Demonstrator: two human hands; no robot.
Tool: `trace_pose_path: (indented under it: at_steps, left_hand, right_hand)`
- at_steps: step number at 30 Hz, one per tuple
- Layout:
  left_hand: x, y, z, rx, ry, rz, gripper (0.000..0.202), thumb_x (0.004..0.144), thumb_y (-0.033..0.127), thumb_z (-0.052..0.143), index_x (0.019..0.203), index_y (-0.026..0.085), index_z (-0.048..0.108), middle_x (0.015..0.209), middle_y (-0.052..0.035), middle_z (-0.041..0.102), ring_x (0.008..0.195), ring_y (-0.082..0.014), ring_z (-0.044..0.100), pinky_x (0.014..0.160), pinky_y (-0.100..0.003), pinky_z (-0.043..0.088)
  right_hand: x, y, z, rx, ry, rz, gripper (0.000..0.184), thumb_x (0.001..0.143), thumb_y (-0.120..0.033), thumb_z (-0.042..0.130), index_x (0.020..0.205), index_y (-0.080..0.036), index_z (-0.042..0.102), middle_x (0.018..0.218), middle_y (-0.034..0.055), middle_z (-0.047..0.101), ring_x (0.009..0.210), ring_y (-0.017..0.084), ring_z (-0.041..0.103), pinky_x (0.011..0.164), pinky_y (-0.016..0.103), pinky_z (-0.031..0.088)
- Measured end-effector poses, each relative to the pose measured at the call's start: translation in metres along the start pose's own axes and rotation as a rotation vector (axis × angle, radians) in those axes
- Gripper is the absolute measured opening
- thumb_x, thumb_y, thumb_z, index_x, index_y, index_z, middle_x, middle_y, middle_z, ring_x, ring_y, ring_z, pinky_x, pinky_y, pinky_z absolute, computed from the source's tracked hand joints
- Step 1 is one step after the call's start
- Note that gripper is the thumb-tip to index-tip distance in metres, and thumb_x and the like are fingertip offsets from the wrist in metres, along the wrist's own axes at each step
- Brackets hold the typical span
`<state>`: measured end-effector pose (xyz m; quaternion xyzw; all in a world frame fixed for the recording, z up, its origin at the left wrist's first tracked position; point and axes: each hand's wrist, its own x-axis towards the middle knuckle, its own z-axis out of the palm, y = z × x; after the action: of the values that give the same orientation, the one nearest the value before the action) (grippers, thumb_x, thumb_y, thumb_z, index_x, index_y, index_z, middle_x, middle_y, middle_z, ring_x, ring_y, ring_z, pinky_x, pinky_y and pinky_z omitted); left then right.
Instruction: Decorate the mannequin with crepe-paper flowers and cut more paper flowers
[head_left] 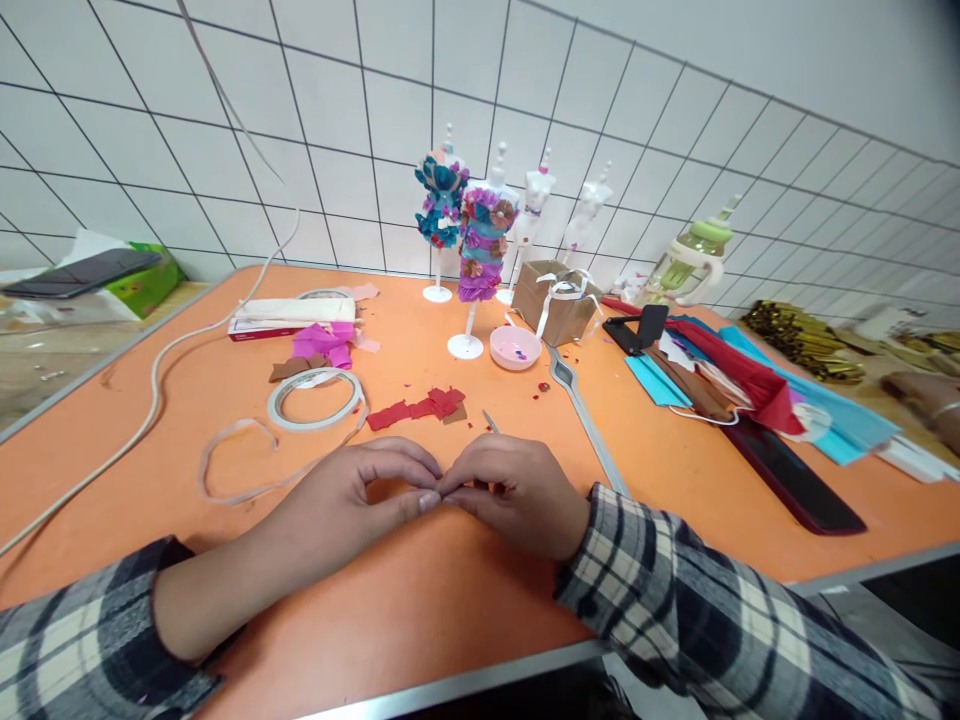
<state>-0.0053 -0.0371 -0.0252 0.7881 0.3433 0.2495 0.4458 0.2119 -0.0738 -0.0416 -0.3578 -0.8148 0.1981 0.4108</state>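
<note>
My left hand (360, 500) and my right hand (517, 490) rest on the orange table (420, 600), fingertips pinched together where they meet. Whatever sits between the fingertips is too small to make out. A thin metal tip (490, 421) pokes out just beyond my right hand. Red paper scraps (424, 405) lie a little farther away. A roll of white tape (315, 398) with a loose trailing strip lies to the left of them.
Small mannequins (480, 250) dressed in paper flowers stand at the back with a pink bowl (515, 346), a brown gift box (555, 295) and a green bottle (694, 255). Coloured paper sheets (750, 385) pile on the right. A white cable (150, 390) crosses the left.
</note>
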Motion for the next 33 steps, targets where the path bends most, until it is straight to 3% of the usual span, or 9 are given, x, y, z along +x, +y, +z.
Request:
trace_pose_path:
  at_steps: [4,8,11,16,20,25,33]
  left_hand:
    - [0.000,0.004,-0.001,-0.024,0.021,-0.042,0.016,0.084,0.037,0.068,0.081,0.024,0.078,0.094,-0.0046,0.079,0.089,-0.0225,0.073,0.087,-0.034,0.057]
    - [0.002,0.004,-0.004,-0.095,0.072,-0.111,0.018,0.079,0.040,0.072,0.076,0.023,0.076,0.089,-0.0050,0.079,0.086,-0.0232,0.072,0.085,-0.034,0.059]
    - [0.002,0.000,-0.005,-0.150,0.082,-0.140,0.019,0.078,0.041,0.074,0.076,0.022,0.075,0.087,-0.0050,0.078,0.084,-0.0224,0.072,0.081,-0.032,0.059]
    - [-0.001,-0.001,-0.005,-0.228,0.110,-0.175,0.015,0.076,0.038,0.075,0.075,0.023,0.076,0.085,-0.0036,0.077,0.083,-0.0208,0.070,0.079,-0.030,0.058]
    - [-0.002,-0.003,-0.007,-0.252,0.170,-0.233,0.017,0.075,0.041,0.077,0.075,0.024,0.075,0.085,-0.0026,0.074,0.083,-0.0203,0.068,0.077,-0.028,0.056]
    - [0.000,-0.008,-0.010,-0.250,0.227,-0.272,0.018,0.076,0.042,0.077,0.078,0.024,0.074,0.086,-0.0018,0.073,0.084,-0.0199,0.067,0.079,-0.028,0.055]
    - [-0.002,-0.011,-0.010,-0.213,0.157,-0.240,0.018,0.080,0.042,0.073,0.078,0.025,0.073,0.085,-0.0016,0.071,0.083,-0.0196,0.065,0.076,-0.028,0.054]
  right_hand:
    - [0.003,-0.006,-0.013,-0.150,-0.069,0.130,0.017,0.090,-0.030,0.066,0.103,-0.020,0.071,0.085,0.0010,0.070,0.064,0.010,0.058,0.065,0.023,0.045]
    - [0.007,-0.005,-0.035,-0.603,-0.280,0.424,0.022,0.089,-0.035,0.062,0.101,-0.019,0.070,0.093,0.0060,0.071,0.080,0.020,0.065,0.069,0.030,0.043]
    - [0.008,-0.001,-0.043,-0.783,-0.443,0.573,0.021,0.092,-0.031,0.055,0.101,-0.018,0.069,0.097,0.0089,0.071,0.085,0.024,0.067,0.066,0.031,0.043]
    - [0.009,-0.002,-0.041,-0.876,-0.607,0.641,0.019,0.093,-0.013,0.048,0.097,-0.016,0.067,0.096,0.0124,0.070,0.085,0.025,0.070,0.065,0.031,0.045]
    - [0.008,-0.002,-0.036,-0.950,-0.595,0.699,0.024,0.088,-0.002,0.045,0.098,-0.013,0.064,0.096,0.0155,0.068,0.083,0.025,0.071,0.063,0.030,0.047]
    - [0.005,0.011,-0.043,-1.021,-0.503,0.714,0.023,0.093,-0.005,0.041,0.104,-0.013,0.060,0.097,0.0148,0.067,0.081,0.027,0.072,0.060,0.031,0.047]
    - [0.005,0.020,-0.051,-1.019,-0.497,0.736,0.021,0.096,-0.010,0.040,0.100,-0.014,0.060,0.098,0.0143,0.069,0.085,0.028,0.072,0.061,0.031,0.046]
